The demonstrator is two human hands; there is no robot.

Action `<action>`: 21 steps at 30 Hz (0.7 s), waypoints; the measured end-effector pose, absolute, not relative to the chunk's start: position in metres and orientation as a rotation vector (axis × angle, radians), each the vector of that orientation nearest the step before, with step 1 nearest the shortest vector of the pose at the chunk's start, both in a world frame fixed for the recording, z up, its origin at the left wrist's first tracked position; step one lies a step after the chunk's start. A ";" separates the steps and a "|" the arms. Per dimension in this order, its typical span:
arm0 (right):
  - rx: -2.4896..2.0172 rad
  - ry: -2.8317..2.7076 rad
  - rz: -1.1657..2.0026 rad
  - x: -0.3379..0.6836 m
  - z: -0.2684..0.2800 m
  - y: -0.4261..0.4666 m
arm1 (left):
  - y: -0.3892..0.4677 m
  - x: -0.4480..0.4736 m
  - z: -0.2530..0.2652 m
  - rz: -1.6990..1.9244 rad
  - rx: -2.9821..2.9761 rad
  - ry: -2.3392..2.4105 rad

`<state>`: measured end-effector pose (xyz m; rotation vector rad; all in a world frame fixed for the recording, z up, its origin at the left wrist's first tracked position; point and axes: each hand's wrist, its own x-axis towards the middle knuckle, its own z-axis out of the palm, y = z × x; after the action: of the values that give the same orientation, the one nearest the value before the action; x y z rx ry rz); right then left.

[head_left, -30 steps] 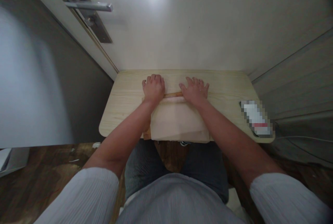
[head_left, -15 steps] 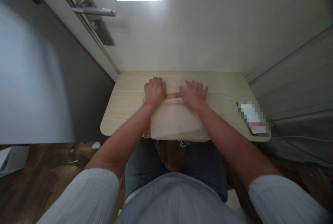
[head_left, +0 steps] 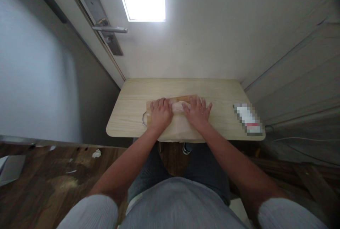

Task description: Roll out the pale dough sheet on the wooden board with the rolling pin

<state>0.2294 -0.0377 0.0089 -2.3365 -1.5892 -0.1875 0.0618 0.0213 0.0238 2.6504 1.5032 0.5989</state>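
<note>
A pale, smooth sheet [head_left: 178, 128] lies over a wooden board [head_left: 183, 99] on the table; whether it is dough or paper I cannot make out. Along its far edge the sheet looks folded or rolled. My left hand [head_left: 161, 112] rests palm down on the left part of that far edge, fingers side by side and slightly bent. On the right part my right hand [head_left: 197, 111] presses down with its fingers spread. Between the hands the sheet's far edge shows. A metal ring handle [head_left: 143, 119] sticks out at the board's left side.
The light wood table [head_left: 220, 89] stands against a white door with a metal lever handle [head_left: 111, 29]. A blurred-out phone-like item [head_left: 248, 119] lies at the table's right end. Scraps of paper [head_left: 96, 153] lie on the floor at left.
Both hands have drawn back toward me from the board's far edge onto the sheet. More of the board's far strip and its metal handle now show. The camera view has tilted up slightly.
</note>
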 end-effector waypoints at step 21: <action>-2.329 -1.606 -0.198 0.230 0.009 -0.001 | 0.054 0.077 0.018 0.414 2.584 1.572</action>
<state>0.2300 -0.0009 0.0095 -2.3286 -1.6062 -0.1979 0.0771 0.0536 0.0181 2.5844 1.5721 0.4135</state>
